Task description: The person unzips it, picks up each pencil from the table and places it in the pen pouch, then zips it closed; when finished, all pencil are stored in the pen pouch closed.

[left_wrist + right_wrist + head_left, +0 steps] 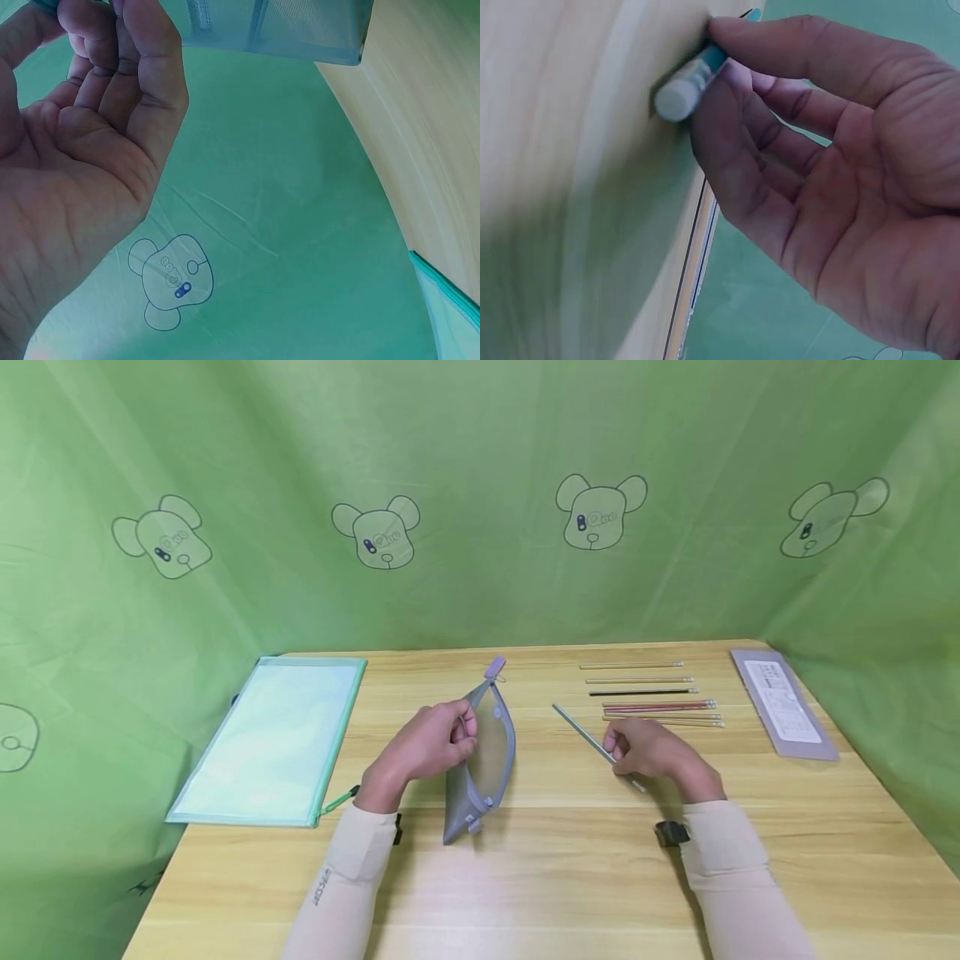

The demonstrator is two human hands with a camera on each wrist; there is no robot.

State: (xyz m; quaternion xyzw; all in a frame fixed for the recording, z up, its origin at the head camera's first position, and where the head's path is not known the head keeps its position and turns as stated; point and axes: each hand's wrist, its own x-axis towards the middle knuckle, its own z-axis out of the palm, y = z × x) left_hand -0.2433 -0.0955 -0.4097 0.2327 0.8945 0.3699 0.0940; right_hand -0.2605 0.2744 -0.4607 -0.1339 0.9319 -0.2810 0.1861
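My left hand [433, 739] pinches the edge of a grey zip pouch [459, 802] at the middle of the table. The pouch's mouth gapes toward the right, and a purple tab [495, 667] hangs at its far end. In the left wrist view, the fingers of that hand [97, 127] are curled, with part of the mesh pouch [285, 30] beyond them. To the right, my right hand [651, 748] pinches a teal pencil [577, 727] near its eraser end. The right wrist view shows its white eraser [676, 100] between thumb and fingers, close above the wood.
Several pencils [636, 681] lie in a loose row behind my right hand. A purple flat case with a white label [783, 702] is at the far right. On the left lies a mint zip folder [270, 735]. Green curtain [480, 593] stands behind the wooden table [570, 877].
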